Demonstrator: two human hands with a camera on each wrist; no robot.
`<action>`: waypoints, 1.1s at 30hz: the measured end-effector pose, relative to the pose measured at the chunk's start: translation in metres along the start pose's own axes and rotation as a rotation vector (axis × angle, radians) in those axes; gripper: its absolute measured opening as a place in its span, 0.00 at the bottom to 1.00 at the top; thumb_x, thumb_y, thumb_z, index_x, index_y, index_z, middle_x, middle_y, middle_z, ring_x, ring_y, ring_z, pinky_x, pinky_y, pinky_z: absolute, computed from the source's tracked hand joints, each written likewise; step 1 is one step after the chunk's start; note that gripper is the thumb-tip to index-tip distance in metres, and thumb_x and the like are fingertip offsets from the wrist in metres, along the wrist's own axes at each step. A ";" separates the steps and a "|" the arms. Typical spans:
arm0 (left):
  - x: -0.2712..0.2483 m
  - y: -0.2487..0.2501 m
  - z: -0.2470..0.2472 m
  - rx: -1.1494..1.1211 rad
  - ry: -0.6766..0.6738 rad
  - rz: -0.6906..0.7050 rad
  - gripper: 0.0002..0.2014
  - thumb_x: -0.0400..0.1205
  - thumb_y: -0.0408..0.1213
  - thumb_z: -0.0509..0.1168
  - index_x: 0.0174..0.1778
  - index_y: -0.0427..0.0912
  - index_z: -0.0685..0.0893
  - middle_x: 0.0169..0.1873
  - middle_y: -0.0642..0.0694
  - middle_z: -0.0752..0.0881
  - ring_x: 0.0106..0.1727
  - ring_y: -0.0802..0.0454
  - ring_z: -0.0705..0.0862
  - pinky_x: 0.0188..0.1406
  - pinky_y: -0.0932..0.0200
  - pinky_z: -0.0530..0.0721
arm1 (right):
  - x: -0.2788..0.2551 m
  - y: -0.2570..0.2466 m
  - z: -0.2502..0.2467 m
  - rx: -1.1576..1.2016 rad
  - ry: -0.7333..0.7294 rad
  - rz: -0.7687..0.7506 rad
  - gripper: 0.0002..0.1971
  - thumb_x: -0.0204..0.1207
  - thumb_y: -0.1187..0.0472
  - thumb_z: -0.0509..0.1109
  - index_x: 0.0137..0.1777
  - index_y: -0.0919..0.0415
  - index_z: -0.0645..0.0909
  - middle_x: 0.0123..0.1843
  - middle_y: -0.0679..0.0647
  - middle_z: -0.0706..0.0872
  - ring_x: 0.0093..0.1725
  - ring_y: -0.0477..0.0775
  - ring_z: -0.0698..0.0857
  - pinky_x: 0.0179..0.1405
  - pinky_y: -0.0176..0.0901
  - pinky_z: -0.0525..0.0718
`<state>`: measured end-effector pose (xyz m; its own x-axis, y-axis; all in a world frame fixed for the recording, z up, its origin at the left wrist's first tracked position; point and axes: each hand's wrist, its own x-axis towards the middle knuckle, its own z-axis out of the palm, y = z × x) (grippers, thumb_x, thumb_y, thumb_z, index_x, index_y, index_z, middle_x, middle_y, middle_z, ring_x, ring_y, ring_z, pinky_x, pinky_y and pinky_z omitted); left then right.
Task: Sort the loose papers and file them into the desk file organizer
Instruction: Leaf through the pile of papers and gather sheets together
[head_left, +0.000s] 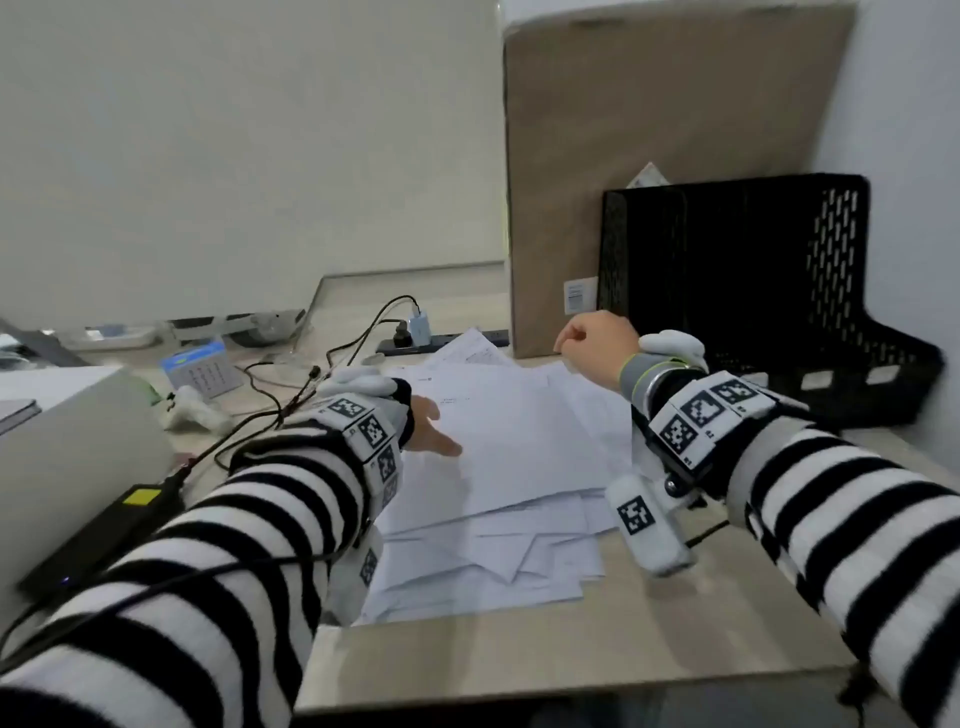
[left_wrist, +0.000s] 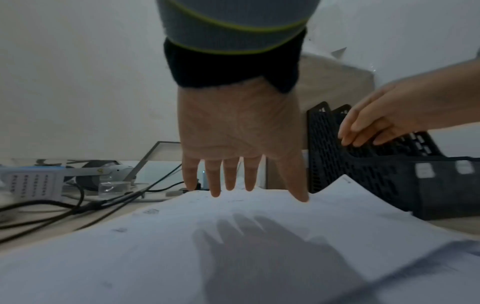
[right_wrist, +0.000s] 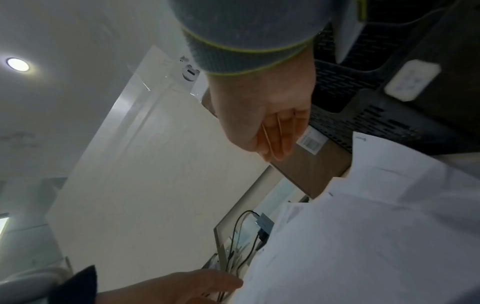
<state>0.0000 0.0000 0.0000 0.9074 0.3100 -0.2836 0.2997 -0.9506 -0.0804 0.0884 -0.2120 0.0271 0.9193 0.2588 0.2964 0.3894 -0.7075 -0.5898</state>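
A loose pile of white papers (head_left: 498, 467) lies spread across the middle of the desk. The black mesh file organizer (head_left: 753, 291) stands at the back right, its slots seeming empty. My left hand (head_left: 434, 431) hovers flat just over the left side of the pile, fingers straight and spread, casting a shadow on the top sheet (left_wrist: 259, 246). My right hand (head_left: 592, 343) hangs above the far right corner of the pile, in front of the organizer, with fingers loosely curled downward (left_wrist: 363, 131) and nothing in them. In the right wrist view the papers (right_wrist: 363, 236) lie below those curled fingers (right_wrist: 275, 135).
A tall cardboard box (head_left: 649, 171) leans on the wall left of the organizer. Black cables (head_left: 322, 374) and a power strip (head_left: 441, 340) run behind the papers. A black power adapter (head_left: 104, 525) and a grey box (head_left: 67, 441) sit at left. The desk's front edge (head_left: 519, 675) is near.
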 end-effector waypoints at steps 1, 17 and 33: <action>-0.009 0.002 0.005 -0.027 -0.032 0.029 0.41 0.75 0.66 0.64 0.81 0.51 0.62 0.80 0.47 0.65 0.78 0.45 0.66 0.75 0.49 0.68 | -0.006 0.005 0.005 -0.020 -0.062 0.043 0.11 0.76 0.62 0.62 0.46 0.61 0.88 0.48 0.55 0.89 0.49 0.58 0.86 0.45 0.42 0.81; -0.018 0.060 0.031 0.197 -0.018 0.264 0.30 0.79 0.55 0.63 0.76 0.50 0.70 0.73 0.47 0.73 0.70 0.44 0.74 0.61 0.57 0.73 | -0.038 0.041 0.012 0.136 -0.546 0.358 0.17 0.83 0.58 0.63 0.68 0.65 0.76 0.64 0.56 0.79 0.61 0.56 0.81 0.53 0.45 0.76; -0.008 0.016 -0.048 -0.153 0.894 0.043 0.26 0.82 0.35 0.58 0.78 0.53 0.67 0.81 0.48 0.63 0.82 0.48 0.59 0.79 0.36 0.42 | -0.022 0.007 0.007 -0.153 0.190 0.011 0.12 0.82 0.62 0.56 0.52 0.60 0.82 0.49 0.59 0.87 0.41 0.62 0.79 0.38 0.43 0.69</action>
<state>0.0119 -0.0172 0.0463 0.7897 0.2286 0.5693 0.2383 -0.9694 0.0587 0.0713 -0.2180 0.0116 0.8906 0.1318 0.4352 0.3525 -0.8047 -0.4777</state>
